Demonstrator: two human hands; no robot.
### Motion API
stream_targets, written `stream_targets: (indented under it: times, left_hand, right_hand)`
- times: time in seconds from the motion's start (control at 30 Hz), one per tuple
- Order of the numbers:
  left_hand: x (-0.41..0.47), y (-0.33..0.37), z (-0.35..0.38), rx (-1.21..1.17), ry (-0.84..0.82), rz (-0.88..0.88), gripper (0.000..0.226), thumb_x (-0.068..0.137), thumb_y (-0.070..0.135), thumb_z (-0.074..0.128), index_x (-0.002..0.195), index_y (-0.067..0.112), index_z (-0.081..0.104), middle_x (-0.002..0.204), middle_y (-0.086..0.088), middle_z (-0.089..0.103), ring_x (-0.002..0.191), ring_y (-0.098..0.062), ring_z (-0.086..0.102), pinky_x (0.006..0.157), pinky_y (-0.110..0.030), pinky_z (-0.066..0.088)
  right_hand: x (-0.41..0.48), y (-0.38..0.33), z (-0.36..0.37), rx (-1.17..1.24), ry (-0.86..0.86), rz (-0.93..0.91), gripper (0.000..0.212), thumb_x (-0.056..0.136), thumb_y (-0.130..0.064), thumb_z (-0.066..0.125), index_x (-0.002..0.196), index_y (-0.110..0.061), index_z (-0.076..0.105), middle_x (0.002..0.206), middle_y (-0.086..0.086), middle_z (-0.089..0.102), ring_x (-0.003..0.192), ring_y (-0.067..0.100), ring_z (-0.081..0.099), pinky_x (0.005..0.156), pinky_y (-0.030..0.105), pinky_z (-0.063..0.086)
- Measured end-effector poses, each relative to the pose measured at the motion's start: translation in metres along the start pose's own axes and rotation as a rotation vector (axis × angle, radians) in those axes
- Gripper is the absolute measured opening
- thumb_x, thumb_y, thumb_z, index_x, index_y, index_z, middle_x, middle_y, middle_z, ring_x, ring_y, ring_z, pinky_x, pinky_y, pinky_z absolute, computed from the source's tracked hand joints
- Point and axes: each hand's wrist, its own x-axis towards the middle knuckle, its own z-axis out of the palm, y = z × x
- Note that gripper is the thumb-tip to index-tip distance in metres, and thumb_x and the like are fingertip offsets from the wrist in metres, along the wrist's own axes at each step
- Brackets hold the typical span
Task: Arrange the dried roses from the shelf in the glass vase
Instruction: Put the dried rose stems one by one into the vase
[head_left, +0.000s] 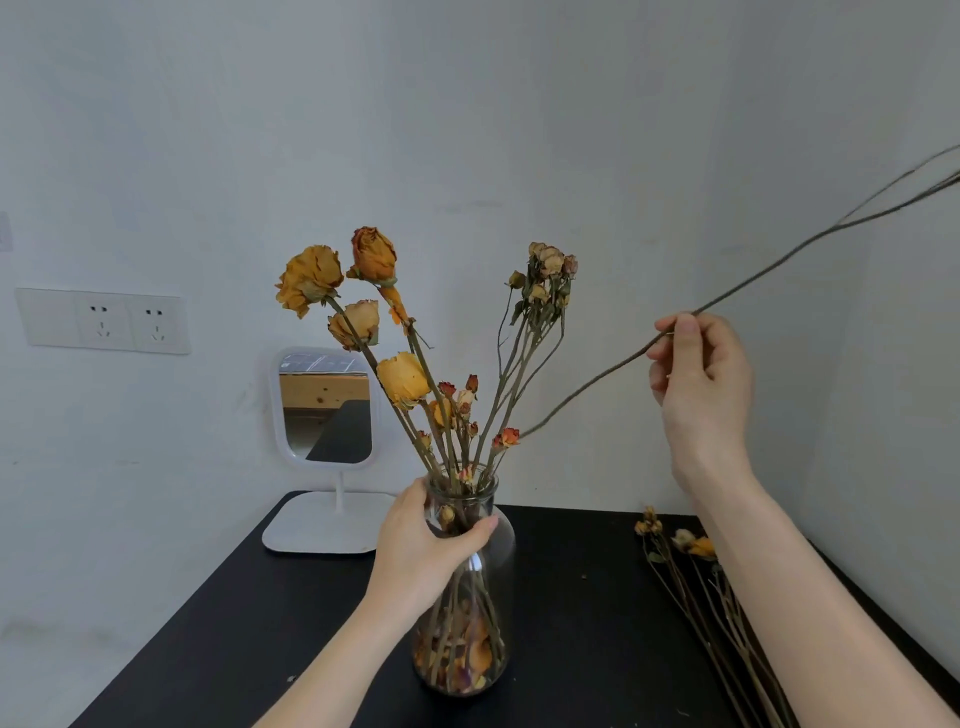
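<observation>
A clear glass vase (496, 587) stands on the black table (270, 613), holding several dried orange and yellow roses (363, 291) and loose petals at its bottom. My left hand (421, 545) grips the vase around its neck. My right hand (698, 384) pinches a long thin dried rose stem (587, 384). That stem slants from the upper right edge down to a small orange bud (506, 437) just above the vase mouth. More dried roses (691, 571) lie on the table at the right, partly hidden behind my right forearm.
A small white stand mirror (327, 410) sits at the back of the table, left of the vase. Wall sockets (104, 319) are on the left wall. The table's left edge runs diagonally toward the lower left.
</observation>
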Motion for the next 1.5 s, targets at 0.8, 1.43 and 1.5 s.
stream_targets:
  times: [0.8,1.43,1.5]
  left_hand:
    - [0.008,-0.005,-0.004,-0.108,-0.242,0.002,0.082,0.049,0.063,0.068,0.119,0.037,0.036,0.113,0.023,0.051,0.106,-0.001,0.050,0.085,-0.015,0.041]
    - [0.004,-0.007,-0.003,-0.140,-0.214,-0.002,0.062,0.052,0.060,0.072,0.104,0.049,0.040,0.107,0.027,0.055,0.100,0.007,0.052,0.082,-0.012,0.041]
    - [0.004,-0.007,-0.003,-0.132,-0.212,0.000,0.059,0.057,0.055,0.074,0.105,0.048,0.040,0.107,0.027,0.055,0.100,0.007,0.052,0.081,-0.012,0.041]
  right_hand:
    - [-0.012,-0.028,-0.001,0.096,-0.114,-0.100,0.027,0.100,-0.017,0.038,0.078,-0.021,0.055,0.062,-0.005,0.049,0.049,0.004,0.041,0.043,0.011,0.031]
    - [-0.041,-0.001,0.020,-0.442,-0.495,0.097,0.019,0.092,-0.027,0.053,0.089,-0.017,0.069,0.069,-0.010,0.063,0.043,-0.004,0.050,0.044,0.005,0.038]
    - [-0.048,0.006,0.025,-0.478,-0.538,0.118,0.020,0.092,-0.029,0.053,0.088,-0.018,0.069,0.070,-0.010,0.063,0.044,-0.004,0.051,0.044,0.006,0.038]
